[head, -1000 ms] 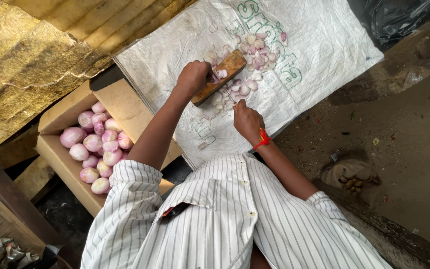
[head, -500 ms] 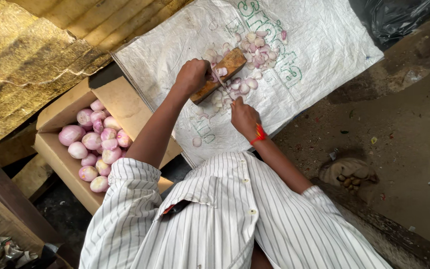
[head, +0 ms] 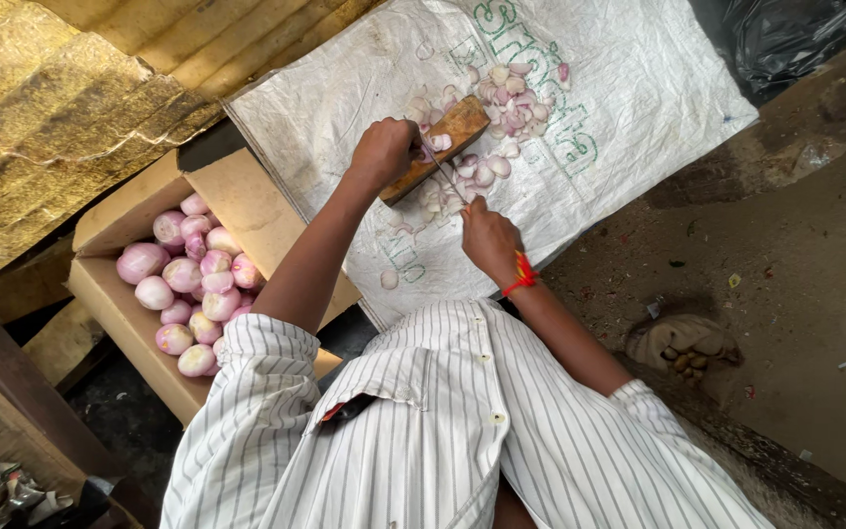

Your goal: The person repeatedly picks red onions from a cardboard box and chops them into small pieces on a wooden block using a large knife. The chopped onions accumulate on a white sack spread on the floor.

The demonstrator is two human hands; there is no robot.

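Though the head view looks straight down, the person's own striped shirt (head: pixel 462 431) hides their lap and whatever lies beneath it, and the ground at the lower left is too dark to read. Their left hand (head: pixel 382 152) is closed around the handle of a knife (head: pixel 440 168), whose thin blade is hard to make out against the pale pieces. Their right hand (head: pixel 487 235), with a red band at the wrist, has fingers curled down by the blade; what they pinch I cannot tell. Near a wooden block (head: pixel 438 147) on the white woven sack (head: pixel 629 88), the cut onion pieces (head: pixel 506 103) lie scattered, pink-edged and white. Whole peeled onions (head: pixel 193 279), glossy pink, fill a cardboard box (head: pixel 119 323) to the left.
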